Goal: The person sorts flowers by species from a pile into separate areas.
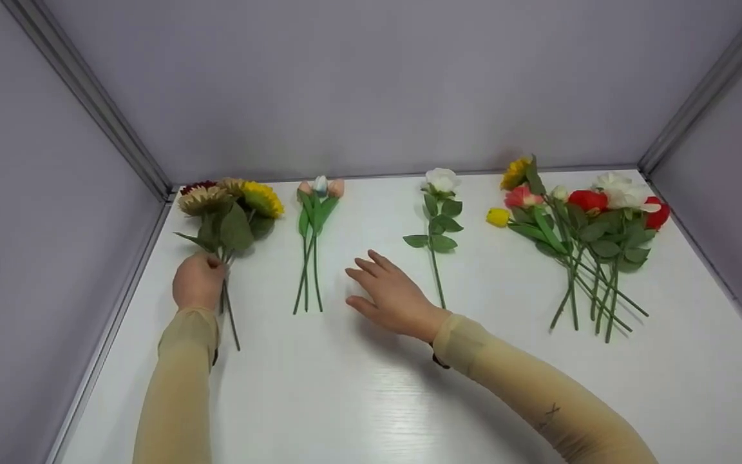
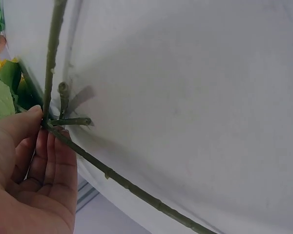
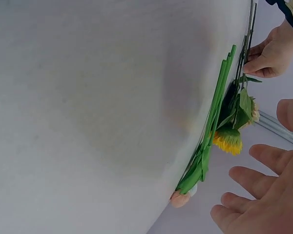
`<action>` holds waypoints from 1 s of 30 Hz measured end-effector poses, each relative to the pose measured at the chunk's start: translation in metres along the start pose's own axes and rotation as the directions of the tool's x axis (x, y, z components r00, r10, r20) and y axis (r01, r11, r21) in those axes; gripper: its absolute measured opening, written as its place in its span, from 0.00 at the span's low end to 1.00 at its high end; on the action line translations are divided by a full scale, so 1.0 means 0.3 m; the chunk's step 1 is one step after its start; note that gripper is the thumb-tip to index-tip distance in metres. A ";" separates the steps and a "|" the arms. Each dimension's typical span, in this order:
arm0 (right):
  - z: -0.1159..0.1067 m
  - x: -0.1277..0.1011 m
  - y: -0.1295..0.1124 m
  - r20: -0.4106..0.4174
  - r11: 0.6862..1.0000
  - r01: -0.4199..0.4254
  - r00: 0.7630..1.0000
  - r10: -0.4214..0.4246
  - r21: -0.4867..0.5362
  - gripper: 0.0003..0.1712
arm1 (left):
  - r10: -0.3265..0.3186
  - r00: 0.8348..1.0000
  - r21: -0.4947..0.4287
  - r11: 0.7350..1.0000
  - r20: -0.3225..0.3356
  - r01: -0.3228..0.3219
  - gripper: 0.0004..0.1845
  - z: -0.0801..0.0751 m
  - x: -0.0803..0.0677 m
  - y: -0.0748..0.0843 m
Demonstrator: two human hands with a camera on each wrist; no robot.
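At the left side of the table, my left hand (image 1: 197, 282) pinches the stems (image 2: 132, 187) of a bunch of sunflowers between thumb and fingers. The bunch has a yellow sunflower (image 1: 263, 200), beige heads (image 1: 203, 200) and a dark red one (image 1: 198, 187) behind. In the left wrist view the stem ends spread out below the grip. My right hand (image 1: 400, 299) is held over the table with fingers spread and nothing in them. It is between three tulips (image 1: 310, 216), two pink and one white-blue, and a single white rose (image 1: 440, 180) with a leafy stem.
A mixed group of flowers lies at the right, with crossed stems (image 1: 603, 303), red blooms (image 1: 588, 201), a large white bloom (image 1: 622, 191), a yellow tulip (image 1: 498, 216) and a sunflower (image 1: 516, 174). Grey panel walls (image 1: 371, 84) enclose the white table (image 1: 371, 412) at the back and sides.
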State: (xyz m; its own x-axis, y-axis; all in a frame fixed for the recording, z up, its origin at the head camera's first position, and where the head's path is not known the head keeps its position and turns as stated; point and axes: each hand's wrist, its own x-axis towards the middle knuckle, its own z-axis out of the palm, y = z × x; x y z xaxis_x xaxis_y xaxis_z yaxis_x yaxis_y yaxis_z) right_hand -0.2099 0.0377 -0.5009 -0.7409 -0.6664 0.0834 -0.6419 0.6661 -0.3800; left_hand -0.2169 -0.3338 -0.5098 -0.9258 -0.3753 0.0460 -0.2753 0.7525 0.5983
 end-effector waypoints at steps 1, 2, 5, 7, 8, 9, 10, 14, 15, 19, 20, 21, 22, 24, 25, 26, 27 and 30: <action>0.000 0.000 0.001 0.001 1.000 0.001 1.000 -0.001 0.004 0.34 | -0.004 1.000 0.000 1.000 0.000 0.004 0.09 0.001 0.000 0.000; 0.001 -0.001 0.003 0.000 1.000 0.003 1.000 -0.003 0.008 0.34 | -0.007 1.000 0.001 1.000 -0.002 0.007 0.10 0.003 0.001 0.000; -0.001 -0.004 0.006 0.001 1.000 0.002 1.000 -0.002 0.016 0.34 | -0.011 1.000 0.005 1.000 -0.010 0.011 0.10 0.007 0.002 0.002; -0.001 -0.006 0.008 0.004 1.000 -0.004 1.000 0.004 0.022 0.33 | -0.021 1.000 0.013 1.000 -0.013 0.021 0.11 0.010 0.002 0.005; -0.002 -0.007 0.009 0.005 1.000 -0.007 1.000 0.007 0.025 0.33 | -0.026 1.000 0.017 1.000 -0.012 0.026 0.11 0.011 0.001 0.008; -0.002 -0.008 0.009 0.008 1.000 -0.011 1.000 0.011 0.027 0.33 | -0.032 0.999 0.020 0.999 -0.010 0.032 0.11 0.011 0.000 0.009; -0.003 -0.009 0.010 0.010 0.999 -0.013 1.000 0.013 0.031 0.33 | -0.039 0.999 0.022 0.999 -0.006 0.039 0.11 0.012 -0.001 0.010; -0.006 -0.011 0.013 0.015 0.999 -0.014 1.000 0.013 0.032 0.33 | -0.054 0.998 0.013 0.998 0.012 0.054 0.12 0.012 -0.004 0.014; -0.007 -0.011 0.015 0.017 0.999 -0.015 1.000 0.014 0.028 0.33 | -0.053 0.998 0.011 0.999 0.015 0.053 0.13 0.012 -0.004 0.014; -0.012 -0.014 0.027 0.009 1.000 -0.020 1.000 0.020 0.020 0.33 | -0.023 1.000 0.019 1.000 0.003 0.023 0.13 0.014 -0.001 0.016; -0.012 -0.014 0.031 0.008 1.000 -0.023 1.000 0.023 0.017 0.33 | -0.012 1.000 0.032 0.999 -0.006 0.012 0.12 0.015 0.000 0.014; -0.013 -0.015 0.035 0.010 1.000 -0.027 1.000 0.027 0.015 0.33 | 0.003 1.000 0.052 0.999 -0.021 -0.002 0.12 0.016 0.001 0.013; -0.013 -0.016 0.039 0.010 0.999 -0.030 0.999 0.030 0.013 0.33 | 0.018 0.999 0.071 0.997 -0.034 -0.016 0.12 0.017 0.001 0.013; -0.012 -0.018 0.046 0.013 0.999 -0.036 0.999 0.036 0.009 0.33 | 0.046 0.998 0.109 0.993 -0.052 -0.041 0.10 0.020 0.003 0.011; -0.011 -0.019 0.050 0.014 0.999 -0.038 0.999 0.038 0.009 0.33 | 0.062 0.996 0.122 0.991 -0.062 -0.054 0.10 0.021 0.003 0.012; -0.011 -0.020 0.053 0.014 0.999 -0.040 0.999 0.040 0.011 0.33 | 0.072 0.995 0.134 0.989 -0.068 -0.062 0.09 0.023 0.003 0.013; -0.012 -0.022 0.056 0.015 0.999 -0.044 0.999 0.043 0.013 0.34 | 0.084 0.994 0.141 0.987 -0.072 -0.073 0.09 0.024 0.005 0.015; -0.015 -0.027 0.063 0.005 0.999 -0.050 0.999 0.050 0.017 0.33 | 0.101 0.993 0.131 0.987 -0.068 -0.091 0.10 0.025 0.010 0.026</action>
State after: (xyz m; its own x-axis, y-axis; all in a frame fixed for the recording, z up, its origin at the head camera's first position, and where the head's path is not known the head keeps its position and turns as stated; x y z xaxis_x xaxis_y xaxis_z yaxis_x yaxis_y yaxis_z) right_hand -0.2168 0.0572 -0.5046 -0.7712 -0.6338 0.0595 -0.6002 0.6928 -0.3997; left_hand -0.2239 -0.3250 -0.5110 -0.9290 -0.3336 0.1602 -0.2214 0.8479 0.4817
